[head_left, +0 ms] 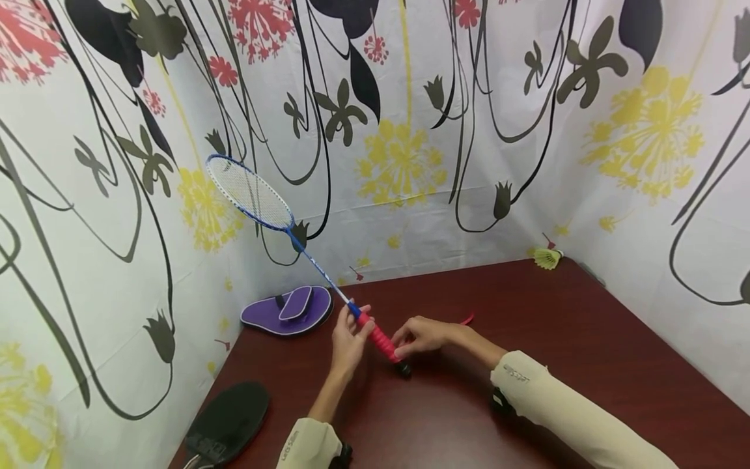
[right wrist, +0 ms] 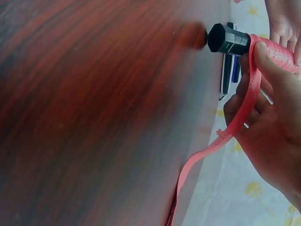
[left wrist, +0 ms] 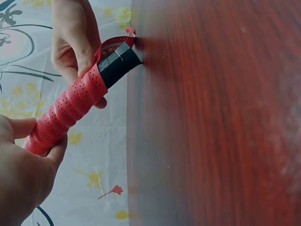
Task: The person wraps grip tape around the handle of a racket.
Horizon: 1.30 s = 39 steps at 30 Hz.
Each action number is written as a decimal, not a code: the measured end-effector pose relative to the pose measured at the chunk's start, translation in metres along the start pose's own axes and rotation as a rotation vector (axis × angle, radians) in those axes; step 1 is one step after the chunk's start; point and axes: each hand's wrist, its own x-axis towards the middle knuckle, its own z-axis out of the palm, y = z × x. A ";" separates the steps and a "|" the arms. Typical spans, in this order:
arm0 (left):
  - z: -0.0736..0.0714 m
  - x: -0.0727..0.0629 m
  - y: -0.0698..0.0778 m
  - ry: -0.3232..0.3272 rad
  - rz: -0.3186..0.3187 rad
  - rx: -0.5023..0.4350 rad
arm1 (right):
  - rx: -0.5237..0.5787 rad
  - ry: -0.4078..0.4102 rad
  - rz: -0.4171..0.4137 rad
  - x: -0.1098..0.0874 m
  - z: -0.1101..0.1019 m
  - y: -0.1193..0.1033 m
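A blue and white badminton racket [head_left: 316, 264] is held at a slant above the table, its head up and to the left. My left hand [head_left: 347, 345] grips the upper part of its handle. Perforated red grip tape [left wrist: 70, 106] is wound round most of that handle. At the butt end a black stretch of handle [left wrist: 120, 66] shows bare. My right hand [head_left: 424, 335] pinches the tape at the edge of the wound part, thumb on top. From there a loose tape strip [right wrist: 242, 117] runs across the right palm and trails down to the table.
On the dark red wooden table [head_left: 586, 352] a purple paddle case [head_left: 263, 317] lies at the back left. A black table tennis paddle [head_left: 228, 420] is at the front left. One yellow shuttlecock [head_left: 547, 258] sits in the far right corner. Flower-patterned cloth [head_left: 504, 78] hangs behind.
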 end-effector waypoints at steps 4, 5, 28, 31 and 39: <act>0.002 0.000 0.004 0.001 -0.008 0.036 | -0.036 -0.003 0.000 0.001 0.000 -0.001; 0.003 0.000 0.005 0.008 -0.005 0.049 | -0.040 0.005 0.004 0.002 0.000 -0.001; 0.012 0.012 -0.037 0.073 0.103 0.078 | 0.010 0.040 -0.053 -0.008 -0.001 0.009; 0.011 0.011 -0.036 0.067 0.092 0.075 | 0.020 0.029 -0.042 -0.010 -0.002 0.010; 0.013 0.012 -0.037 0.068 0.073 0.097 | 0.062 -0.018 0.008 -0.010 -0.001 0.012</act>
